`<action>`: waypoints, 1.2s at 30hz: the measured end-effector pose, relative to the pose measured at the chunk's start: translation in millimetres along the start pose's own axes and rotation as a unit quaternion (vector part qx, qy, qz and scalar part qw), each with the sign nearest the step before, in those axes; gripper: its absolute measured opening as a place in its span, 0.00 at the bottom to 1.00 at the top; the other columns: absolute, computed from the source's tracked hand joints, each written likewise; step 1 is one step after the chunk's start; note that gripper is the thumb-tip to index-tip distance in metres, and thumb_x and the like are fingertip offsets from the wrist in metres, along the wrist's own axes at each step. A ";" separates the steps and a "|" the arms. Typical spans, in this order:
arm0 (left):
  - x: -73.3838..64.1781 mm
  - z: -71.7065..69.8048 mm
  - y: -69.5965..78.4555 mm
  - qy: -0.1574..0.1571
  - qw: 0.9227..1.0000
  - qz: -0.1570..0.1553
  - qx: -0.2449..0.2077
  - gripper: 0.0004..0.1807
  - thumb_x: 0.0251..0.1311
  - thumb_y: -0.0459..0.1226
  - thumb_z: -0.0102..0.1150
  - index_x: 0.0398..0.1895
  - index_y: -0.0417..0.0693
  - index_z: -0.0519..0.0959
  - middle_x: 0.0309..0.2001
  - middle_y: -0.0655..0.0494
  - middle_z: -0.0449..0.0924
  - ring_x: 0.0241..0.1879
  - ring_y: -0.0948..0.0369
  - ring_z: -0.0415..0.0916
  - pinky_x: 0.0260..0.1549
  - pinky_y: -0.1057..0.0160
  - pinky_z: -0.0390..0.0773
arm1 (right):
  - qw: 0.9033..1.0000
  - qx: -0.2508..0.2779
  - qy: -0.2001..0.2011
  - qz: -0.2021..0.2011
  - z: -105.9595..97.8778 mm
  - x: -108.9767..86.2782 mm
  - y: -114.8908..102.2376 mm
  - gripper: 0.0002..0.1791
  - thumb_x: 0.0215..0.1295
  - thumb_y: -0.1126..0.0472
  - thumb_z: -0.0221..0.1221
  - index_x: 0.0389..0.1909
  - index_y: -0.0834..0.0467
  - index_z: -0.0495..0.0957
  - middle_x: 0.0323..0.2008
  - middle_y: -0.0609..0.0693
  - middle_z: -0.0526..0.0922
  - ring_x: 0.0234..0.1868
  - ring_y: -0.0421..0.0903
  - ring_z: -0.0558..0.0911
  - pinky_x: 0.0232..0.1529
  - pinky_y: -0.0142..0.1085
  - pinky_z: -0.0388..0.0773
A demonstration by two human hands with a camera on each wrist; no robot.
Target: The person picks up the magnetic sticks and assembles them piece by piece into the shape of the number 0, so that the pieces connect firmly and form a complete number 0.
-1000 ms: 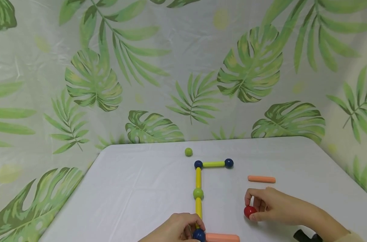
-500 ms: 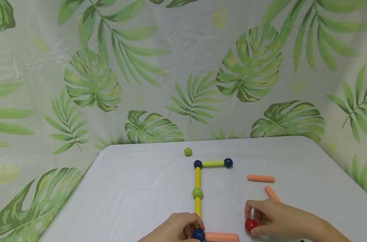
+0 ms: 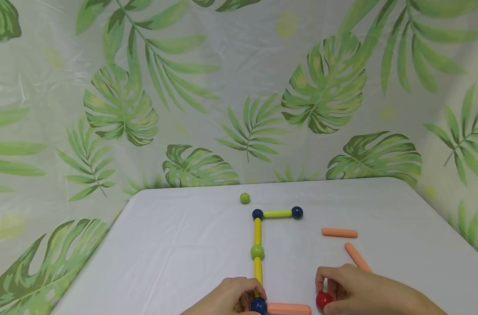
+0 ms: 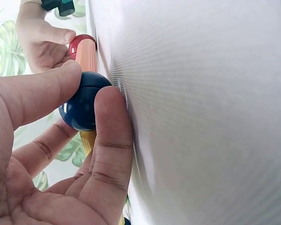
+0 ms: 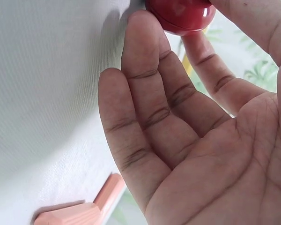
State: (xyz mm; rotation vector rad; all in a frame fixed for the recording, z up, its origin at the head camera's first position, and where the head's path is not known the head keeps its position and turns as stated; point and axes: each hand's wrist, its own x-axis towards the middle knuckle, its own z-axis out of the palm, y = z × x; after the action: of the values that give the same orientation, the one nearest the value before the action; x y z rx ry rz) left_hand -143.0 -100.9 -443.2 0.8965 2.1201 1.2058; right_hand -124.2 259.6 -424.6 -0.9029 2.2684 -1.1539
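Note:
My left hand pinches a dark blue ball at the near end of a chain on the table. From that ball a yellow stick runs away to a green ball, and an orange stick points right. In my right hand a red ball is pinched between thumb and fingers, near the orange stick's right end. The left wrist view shows the red ball behind that stick; whether they touch I cannot tell.
Farther up, another yellow stick leads to a blue ball, then a lime stick and another blue ball. A loose green ball lies at the back. Two loose orange sticks lie on the right.
My right hand has moved toward the near edge with the red ball, close to the orange stick's end. A second loose orange stick has come into view behind it. My left hand has stayed put.

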 end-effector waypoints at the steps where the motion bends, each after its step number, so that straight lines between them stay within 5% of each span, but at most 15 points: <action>1: -0.2 -0.1 0.0 0.000 1.000 0.000 -0.001 0.12 0.68 0.35 0.71 0.52 0.44 0.84 0.33 0.71 0.79 0.29 0.76 0.76 0.33 0.74 0.81 | 1.000 -0.002 0.000 -0.001 0.5 0.3 0.3 0.05 0.76 0.56 0.66 0.44 0.47 0.78 0.29 0.32 0.79 0.29 0.26 0.76 0.28 0.28 0.76; 9: -0.2 -0.1 -0.2 -0.001 1.000 -0.001 -0.004 0.12 0.68 0.35 0.71 0.52 0.44 0.84 0.33 0.71 0.79 0.28 0.76 0.76 0.33 0.74 0.81 | 0.999 -0.026 -0.005 -0.028 3.3 4.9 0.8 0.08 0.72 0.63 0.66 0.45 0.48 0.78 0.28 0.30 0.79 0.29 0.24 0.75 0.27 0.26 0.75; 16: -0.2 -0.1 -0.1 0.000 1.000 -0.005 -0.005 0.12 0.68 0.35 0.71 0.52 0.44 0.84 0.33 0.71 0.79 0.28 0.76 0.76 0.33 0.74 0.81 | 1.000 -0.014 -0.010 0.004 4.2 7.0 -1.9 0.09 0.72 0.62 0.67 0.46 0.46 0.79 0.29 0.30 0.79 0.29 0.26 0.75 0.29 0.27 0.75; 36: -0.6 -0.3 0.2 0.004 1.000 0.013 0.009 0.13 0.68 0.34 0.72 0.53 0.42 0.84 0.33 0.71 0.78 0.28 0.77 0.76 0.33 0.74 0.81 | 1.000 0.002 -0.017 0.004 6.1 9.7 -3.3 0.09 0.72 0.61 0.67 0.47 0.46 0.80 0.30 0.32 0.80 0.31 0.27 0.76 0.30 0.27 0.76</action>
State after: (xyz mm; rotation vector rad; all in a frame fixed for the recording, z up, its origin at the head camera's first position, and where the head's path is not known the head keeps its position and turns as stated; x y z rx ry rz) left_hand -142.7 -101.4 -442.8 0.9308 2.1343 1.2070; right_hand -125.9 247.8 -426.1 -0.9047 2.2398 -1.1318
